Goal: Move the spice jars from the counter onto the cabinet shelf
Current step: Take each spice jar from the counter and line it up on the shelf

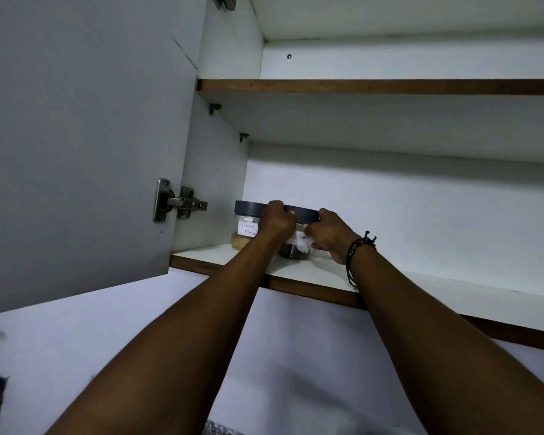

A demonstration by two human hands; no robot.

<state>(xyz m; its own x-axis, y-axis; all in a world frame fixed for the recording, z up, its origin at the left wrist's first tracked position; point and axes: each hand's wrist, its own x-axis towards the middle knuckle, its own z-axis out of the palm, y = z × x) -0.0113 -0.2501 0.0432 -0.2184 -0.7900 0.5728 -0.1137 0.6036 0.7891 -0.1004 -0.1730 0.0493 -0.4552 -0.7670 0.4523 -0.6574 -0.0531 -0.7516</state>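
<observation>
Two clear spice jars with dark lids stand on the lower cabinet shelf (pixel 201 257). The left jar (pixel 245 226) carries a white label reading "Garam Masala" and holds tan powder. The right jar (pixel 296 246) holds dark contents and has a partly hidden white label. My left hand (pixel 275 219) grips the right jar's left side at the lid, and my right hand (pixel 328 235) grips its right side. The jar's base rests on the shelf. The two jars sit side by side, close together.
The grey cabinet door (pixel 82 146) hangs open at the left on a metal hinge (pixel 178 200). An upper shelf (pixel 374 86) runs above. The lower shelf stretches bare to the right. A white wall (pixel 139 324) lies below the cabinet.
</observation>
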